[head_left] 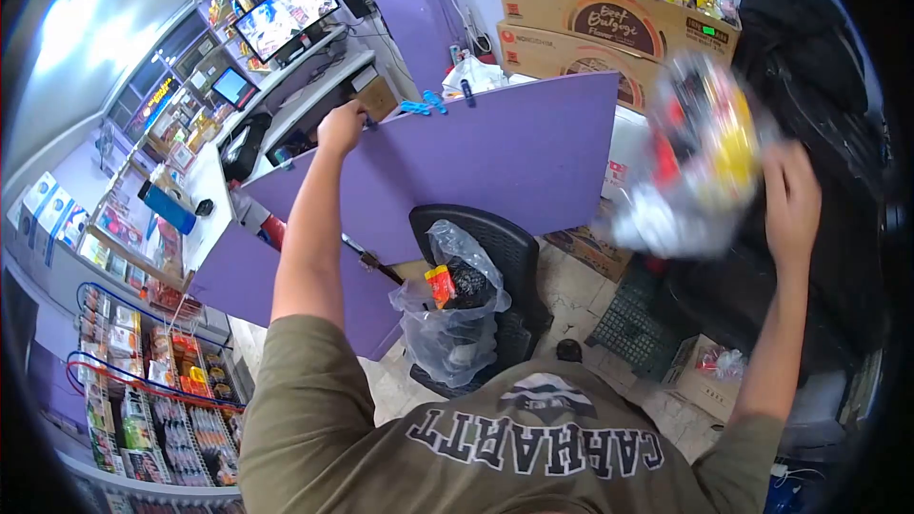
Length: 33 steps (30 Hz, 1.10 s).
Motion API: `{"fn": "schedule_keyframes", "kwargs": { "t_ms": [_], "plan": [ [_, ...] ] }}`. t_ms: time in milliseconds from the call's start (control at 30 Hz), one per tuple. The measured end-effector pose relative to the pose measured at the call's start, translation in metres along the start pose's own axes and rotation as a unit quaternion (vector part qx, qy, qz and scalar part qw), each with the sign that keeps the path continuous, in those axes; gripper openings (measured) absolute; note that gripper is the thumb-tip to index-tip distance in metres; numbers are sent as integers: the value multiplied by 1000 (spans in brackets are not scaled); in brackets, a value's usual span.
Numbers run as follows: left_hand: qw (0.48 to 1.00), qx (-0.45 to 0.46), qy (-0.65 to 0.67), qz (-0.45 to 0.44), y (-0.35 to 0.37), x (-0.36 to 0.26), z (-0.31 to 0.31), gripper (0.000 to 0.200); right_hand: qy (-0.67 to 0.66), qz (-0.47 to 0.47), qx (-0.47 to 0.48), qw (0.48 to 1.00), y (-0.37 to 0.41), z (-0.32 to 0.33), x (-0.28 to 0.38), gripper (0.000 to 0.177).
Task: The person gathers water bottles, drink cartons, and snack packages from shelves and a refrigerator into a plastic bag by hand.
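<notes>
My left hand (pixel 341 128) is closed at the top edge of a purple panel (pixel 495 148), its fingers on a small dark blue clothespin (pixel 369 120). Further along that edge sit light blue clothespins (pixel 425 107) and another dark blue clothespin (pixel 466 92). On the right, my right hand (pixel 792 192) grips the side of a clear plastic bag (pixel 700 157) in the air. Red, yellow and white packets show through the bag, smeared by motion. Below, an open clear plastic bag (pixel 452 328) with a red-and-yellow packet and something black rests on a black chair (pixel 519 257).
Cardboard boxes (pixel 552 5) full of packets are stacked at the back. A black bag (pixel 809 48) hangs at the far right. A small carton (pixel 705 385) stands on the floor, lower right. Snack racks (pixel 157 390) and a counter (pixel 205 219) line the left.
</notes>
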<state>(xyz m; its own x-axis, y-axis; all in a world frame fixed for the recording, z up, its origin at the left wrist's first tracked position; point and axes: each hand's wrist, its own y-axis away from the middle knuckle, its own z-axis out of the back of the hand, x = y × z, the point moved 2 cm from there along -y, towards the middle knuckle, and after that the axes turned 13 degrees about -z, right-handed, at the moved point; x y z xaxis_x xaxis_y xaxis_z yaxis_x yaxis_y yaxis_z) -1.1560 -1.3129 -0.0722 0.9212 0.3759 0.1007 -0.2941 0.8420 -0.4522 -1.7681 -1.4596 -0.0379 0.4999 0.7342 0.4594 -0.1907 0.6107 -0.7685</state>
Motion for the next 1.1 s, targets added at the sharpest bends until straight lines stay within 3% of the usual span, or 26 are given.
{"fn": "schedule_keyframes", "kwargs": {
  "t_ms": [67,133,233,300,433,467,533,600,633,700,733,767,800,867,933,1000,1100],
  "plan": [
    [1000,-11,18,15,1,-3,0,19,59,-134,63,987,68,33,-17,15],
    [998,-13,45,40,1,-13,5,19,135,-125,66,981,133,61,-38,14],
    [999,-13,46,13,-12,-11,-7,19,161,-213,110,957,204,98,-30,9],
    [999,36,41,-5,-15,-21,-14,18,183,-230,107,950,226,110,-13,9],
    [1000,2,17,8,-27,-21,-30,19,194,-253,112,941,229,112,22,7],
    [999,31,23,16,-29,-19,-32,24,178,-259,119,942,225,108,30,7],
    [997,60,35,27,-23,-24,-32,31,140,-233,140,952,214,92,47,7],
    [987,-123,92,54,2,-41,-25,51,101,-183,138,968,202,71,66,7],
    [981,-142,114,69,18,-56,-16,69,99,-163,141,971,197,61,74,7],
    [943,-265,201,2,55,-79,-45,70,76,-124,133,980,189,40,92,7],
    [868,-112,480,55,92,-115,-38,73,46,-123,133,982,186,29,101,7],
    [736,58,673,44,144,-162,3,73,27,-99,127,987,184,17,108,8],
    [652,113,747,-69,186,-184,-23,95,21,-59,133,989,181,6,117,8],
    [693,160,684,-163,258,-235,2,131,-15,8,174,985,180,-13,138,7],
    [714,90,674,-167,288,-257,11,147,-35,48,240,969,187,-30,151,10],
    [743,32,657,-129,303,-257,17,150,-86,188,346,915,196,-44,169,12],
    [757,6,648,-82,329,-252,25,144,-131,229,444,856,217,-57,177,15]
  ]
}}
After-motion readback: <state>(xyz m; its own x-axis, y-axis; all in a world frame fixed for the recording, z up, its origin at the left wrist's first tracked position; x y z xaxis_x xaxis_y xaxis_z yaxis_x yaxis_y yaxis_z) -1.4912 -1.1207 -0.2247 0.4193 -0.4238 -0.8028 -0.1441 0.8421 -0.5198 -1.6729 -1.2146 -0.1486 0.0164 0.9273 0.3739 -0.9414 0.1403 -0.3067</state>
